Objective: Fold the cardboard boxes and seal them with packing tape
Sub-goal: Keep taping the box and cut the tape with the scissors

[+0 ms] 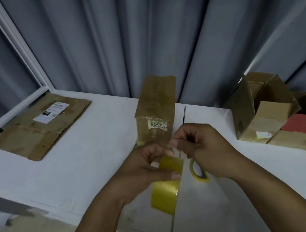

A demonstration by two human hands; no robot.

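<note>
- Grey curtains [138,31] hang in deep folds across the whole background, with a white metal frame [20,45] slanting down from 11 o'clock to the table's far corner.
- Below them a white table [77,162] fills the lower half of the view; a thin seam [177,199] runs through its top from the centre toward 6 o'clock.
- At the centre stands the cardboard box [156,104], folded up and closed, its top glossy with tape. A small label [156,124] with upside-down digits sits on the near upper edge.
- Just below the box, toward 6 o'clock, the left hand [146,168] grips the tape roll [166,192]. The thumb lies over the yellowish outer face and the fingers are curled round the top of the roll.
- At 4 o'clock from the box, the right hand [203,144] has its fingers curled in, thumb and forefinger pinching the loose tape end [175,147], a clear strip that is blurred but reaches back to the roll.
- The two hands are close together, almost touching, right in front of the box's near face.
- Yellow-handled scissors [199,175] lie on the table under the right wrist, partly hidden by it.
- At 9 to 10 o'clock a flattened cardboard sheet [36,133] lies on the table, well apart from the hands, with a white shipping label [51,113] on it.
- At 3 o'clock a pile of boxes [268,110] crowds the table's right edge, some with open flaps, with a red box [305,123] among them.
</note>
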